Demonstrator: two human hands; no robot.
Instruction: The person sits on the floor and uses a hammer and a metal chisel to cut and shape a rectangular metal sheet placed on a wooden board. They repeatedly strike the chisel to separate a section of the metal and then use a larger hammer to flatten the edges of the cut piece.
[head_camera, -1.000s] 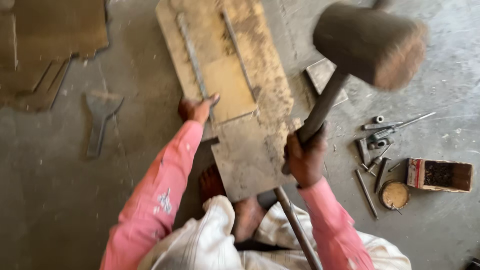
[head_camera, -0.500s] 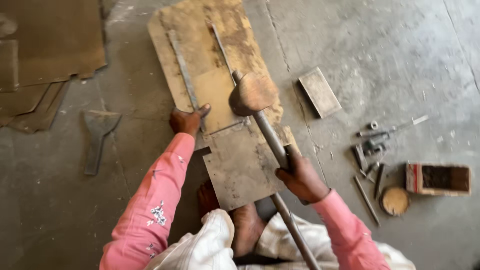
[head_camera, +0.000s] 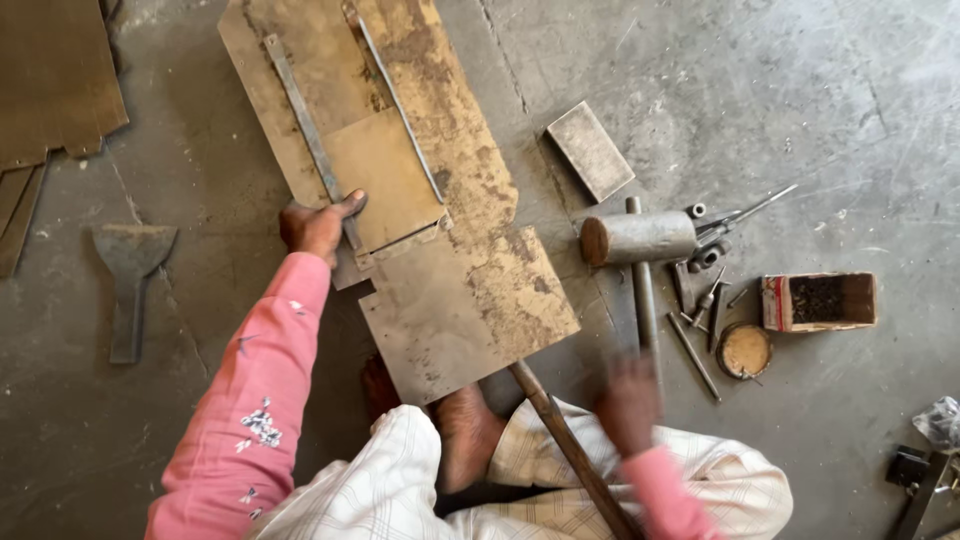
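We note the left hand (head_camera: 318, 226) pressing a thin grey steel strip (head_camera: 308, 135) onto the rusty brown sheet-metal plates (head_camera: 440, 250) on the concrete floor (head_camera: 850, 120); right hand (head_camera: 628, 405) blurred, just beside the grey wooden mallet (head_camera: 638, 240) handle, grip we cannot tell; risk: the strip slips sideways under uneven pressure; bare feet (head_camera: 465, 435) touch the sheet's sharp edge; loose small steel punches (head_camera: 700, 300) lie near.

Rusty, matt sheet metal (head_camera: 440, 250) all over, a wooden-headed mallet (head_camera: 640, 238), dull steel rods (head_camera: 692, 355), and rough scuffed concrete floor (head_camera: 820, 100).
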